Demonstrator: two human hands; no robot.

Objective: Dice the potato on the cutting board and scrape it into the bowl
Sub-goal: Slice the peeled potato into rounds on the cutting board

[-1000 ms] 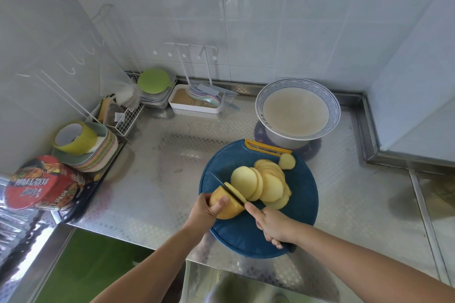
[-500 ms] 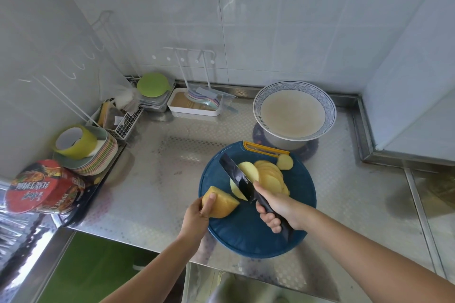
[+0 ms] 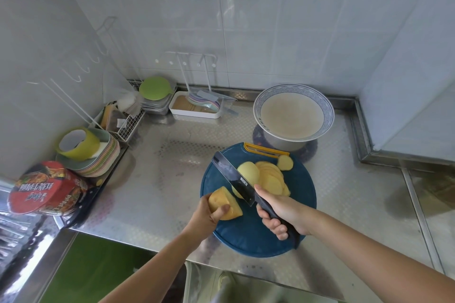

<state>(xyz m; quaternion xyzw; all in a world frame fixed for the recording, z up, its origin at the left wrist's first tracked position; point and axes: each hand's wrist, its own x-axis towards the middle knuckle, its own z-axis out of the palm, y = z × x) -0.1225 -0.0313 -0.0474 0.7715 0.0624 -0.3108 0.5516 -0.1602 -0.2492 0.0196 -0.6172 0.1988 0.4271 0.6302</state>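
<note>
Slicing stage: left hand (image 3: pixel 209 216) grips the uncut potato chunk (image 3: pixel 225 203) at the cutting board (image 3: pixel 248 236) near-left edge; right hand (image 3: pixel 283 214) clasps the knife (image 3: pixel 234 179), blade against the slices (image 3: pixel 268 177) mid-board. Next probably needs dicing the slices; bowl (image 3: pixel 293 110) sits just behind the board.

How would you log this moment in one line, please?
left hand grips potato chunk | right hand holds knife | slices on board | none diced

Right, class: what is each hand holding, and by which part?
The left hand grips the potato chunk by its rounded end; the right hand holds the knife by its handle.
</note>
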